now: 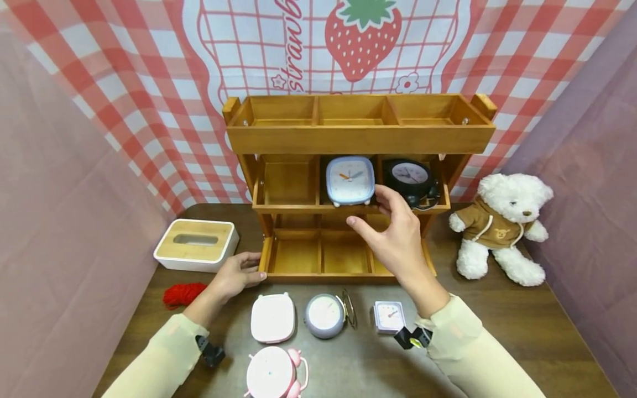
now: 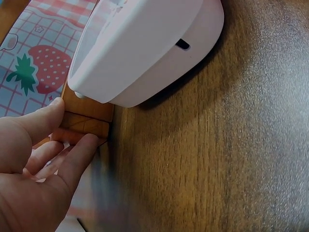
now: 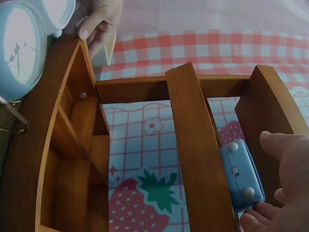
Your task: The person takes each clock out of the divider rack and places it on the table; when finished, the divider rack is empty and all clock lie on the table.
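A blue square alarm clock (image 1: 350, 181) stands upright in the middle compartment of the centre tier of a wooden shelf (image 1: 358, 140). My right hand (image 1: 398, 237) is just below and right of it, thumb spread away, fingertips at the clock's lower right edge. Seen from below in the right wrist view, the blue clock (image 3: 241, 176) shows two round feet beside the right hand (image 3: 285, 186). With thumb and fingers, my left hand (image 1: 238, 275) grips the lower left corner of the shelf; the left wrist view shows this hand (image 2: 43, 159) at the wooden corner (image 2: 87, 124).
A black alarm clock (image 1: 410, 179) occupies the right compartment. In front lie a white clock (image 1: 272, 318), a grey round clock (image 1: 324, 315), a pink twin-bell clock (image 1: 271, 372) and a small square clock (image 1: 389, 317). Tissue box (image 1: 196, 244) and red yarn (image 1: 183, 295) are left, a teddy bear (image 1: 502, 226) right.
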The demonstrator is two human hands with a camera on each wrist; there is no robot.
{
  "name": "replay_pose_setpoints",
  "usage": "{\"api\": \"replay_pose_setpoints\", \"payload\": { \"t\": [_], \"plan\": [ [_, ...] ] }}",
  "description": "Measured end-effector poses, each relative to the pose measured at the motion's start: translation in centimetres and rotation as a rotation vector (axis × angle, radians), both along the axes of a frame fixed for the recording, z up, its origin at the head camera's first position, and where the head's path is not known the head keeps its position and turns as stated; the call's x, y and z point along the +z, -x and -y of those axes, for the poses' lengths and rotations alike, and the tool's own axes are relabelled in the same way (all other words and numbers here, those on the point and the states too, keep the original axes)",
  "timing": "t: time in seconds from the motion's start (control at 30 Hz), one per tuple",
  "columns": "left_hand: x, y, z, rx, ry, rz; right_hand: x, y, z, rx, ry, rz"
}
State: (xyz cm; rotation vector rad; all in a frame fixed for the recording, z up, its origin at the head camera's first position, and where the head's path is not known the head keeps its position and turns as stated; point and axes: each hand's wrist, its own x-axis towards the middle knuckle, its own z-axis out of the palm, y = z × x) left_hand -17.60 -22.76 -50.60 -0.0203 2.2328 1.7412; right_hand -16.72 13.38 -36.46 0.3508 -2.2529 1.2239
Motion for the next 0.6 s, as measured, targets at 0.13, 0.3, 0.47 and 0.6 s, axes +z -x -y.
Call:
{"api": "replay_pose_setpoints", "payload": {
  "t": [0.13,0.3,0.47,0.6],
  "plan": [
    [0.0,-0.1,0.0,-0.002,-0.022,0.002,0.3,0.3,0.7,-0.005,-0.014,-0.005],
    [0.1,-0.1,-0.1,0.002,-0.048,0.012,0.3,1.2,1.3,-0.015,-0.006,-0.018],
    [-0.1,-0.1,0.0,-0.008,-0.064,0.015,0.0,2.3,1.9,-0.024,-0.003,-0.059],
    [-0.3,0.0,0.0,-0.003,-0.038,0.007,-0.3,3.0,2.5,-0.057,-0.009,-0.076]
  ]
}}
